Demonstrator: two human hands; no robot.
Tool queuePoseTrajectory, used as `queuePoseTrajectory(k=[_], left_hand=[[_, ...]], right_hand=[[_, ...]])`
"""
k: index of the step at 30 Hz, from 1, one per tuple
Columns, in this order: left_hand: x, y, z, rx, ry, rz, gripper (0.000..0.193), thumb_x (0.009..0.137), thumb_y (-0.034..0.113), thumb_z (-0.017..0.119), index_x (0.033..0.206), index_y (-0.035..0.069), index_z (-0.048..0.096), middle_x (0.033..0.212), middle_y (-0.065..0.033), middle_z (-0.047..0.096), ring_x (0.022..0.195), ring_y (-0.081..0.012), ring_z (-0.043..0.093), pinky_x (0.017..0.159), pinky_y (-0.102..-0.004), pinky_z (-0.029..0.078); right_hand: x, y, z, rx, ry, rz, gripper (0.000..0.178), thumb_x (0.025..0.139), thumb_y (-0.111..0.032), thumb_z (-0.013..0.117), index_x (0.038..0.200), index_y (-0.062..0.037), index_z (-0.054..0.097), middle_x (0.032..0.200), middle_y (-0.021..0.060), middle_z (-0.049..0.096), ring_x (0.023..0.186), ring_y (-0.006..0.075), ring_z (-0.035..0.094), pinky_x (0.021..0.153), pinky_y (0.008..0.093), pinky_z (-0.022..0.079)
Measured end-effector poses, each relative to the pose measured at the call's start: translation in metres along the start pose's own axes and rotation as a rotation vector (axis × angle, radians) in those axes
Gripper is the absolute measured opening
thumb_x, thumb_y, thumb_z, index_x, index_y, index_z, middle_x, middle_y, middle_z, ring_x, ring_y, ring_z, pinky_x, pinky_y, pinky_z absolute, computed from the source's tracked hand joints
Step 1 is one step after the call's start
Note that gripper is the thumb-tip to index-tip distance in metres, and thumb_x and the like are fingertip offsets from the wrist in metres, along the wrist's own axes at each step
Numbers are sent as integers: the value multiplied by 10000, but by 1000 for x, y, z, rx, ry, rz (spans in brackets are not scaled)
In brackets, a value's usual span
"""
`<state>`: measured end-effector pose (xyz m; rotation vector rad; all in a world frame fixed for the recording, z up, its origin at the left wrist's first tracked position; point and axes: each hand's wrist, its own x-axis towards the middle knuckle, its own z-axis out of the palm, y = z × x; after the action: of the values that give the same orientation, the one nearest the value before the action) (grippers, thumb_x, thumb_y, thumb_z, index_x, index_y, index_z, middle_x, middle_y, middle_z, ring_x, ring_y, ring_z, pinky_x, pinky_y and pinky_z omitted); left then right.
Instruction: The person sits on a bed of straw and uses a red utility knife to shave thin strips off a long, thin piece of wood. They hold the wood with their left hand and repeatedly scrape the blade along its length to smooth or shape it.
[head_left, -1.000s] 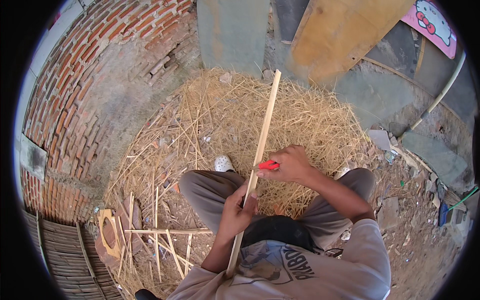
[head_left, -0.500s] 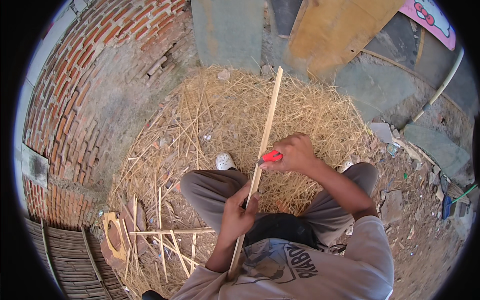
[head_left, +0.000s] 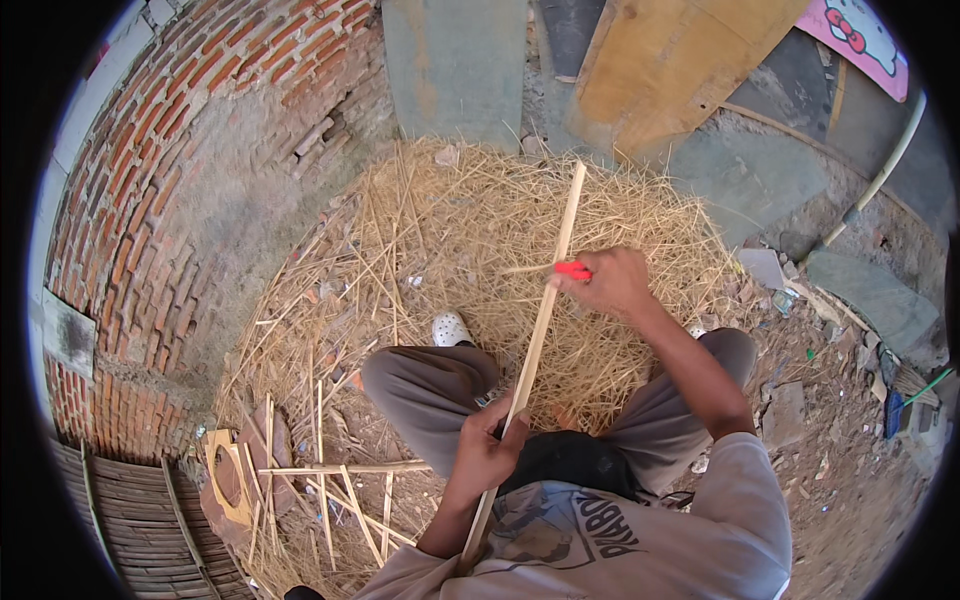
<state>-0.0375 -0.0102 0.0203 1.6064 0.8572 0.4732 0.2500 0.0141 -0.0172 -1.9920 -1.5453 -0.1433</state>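
A long, pale strip of split bamboo or wood (head_left: 541, 330) slants from beside my body up and away to the right. My left hand (head_left: 488, 448) is closed around its lower part, near my lap. Farther up the strip, my right hand (head_left: 612, 282) grips a red-handled knife (head_left: 572, 270) against it. The blade is mostly hidden at the strip. A thin curl of shaving (head_left: 527, 269) sticks out to the left from where the knife meets the strip.
A heap of shavings (head_left: 450, 220) spreads in front of my crossed legs. Several cut strips (head_left: 340, 468) lie at my left near a board with a round hole (head_left: 228, 475). A brick wall (head_left: 150, 200) rises on the left; boards (head_left: 455, 75) lean at the back.
My right hand and the knife have moved farther up the strip, away from me and slightly right. A shaving now curls off. The strip's far end has shifted right and nearer.
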Motion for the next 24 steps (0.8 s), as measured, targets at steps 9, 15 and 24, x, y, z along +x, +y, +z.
queuePoseTrajectory(k=[9,15,24], left_hand=[[0,-5,-3,144,69,177,297,923,58,581,1209,-20,605,850,-121,657,830,-74,564,750,-260,481],[-7,-10,-3,124,14,186,291,925,48,579,1204,-31,607,929,-149,680,935,-86,571,849,-266,468],[-23,-3,-7,96,-100,24,278,921,32,584,1182,-63,601,951,-133,685,958,-84,560,884,-265,455]], right_hand=[[-5,-9,10,25,74,-167,641,732,-741,621,602,-115,671,475,85,558,439,277,583,460,389,463],[14,26,9,-51,108,0,657,731,-750,613,589,-110,664,465,90,549,444,277,582,459,396,460],[40,72,-5,-125,100,202,698,752,-788,550,645,-113,690,508,95,579,513,280,613,507,408,473]])
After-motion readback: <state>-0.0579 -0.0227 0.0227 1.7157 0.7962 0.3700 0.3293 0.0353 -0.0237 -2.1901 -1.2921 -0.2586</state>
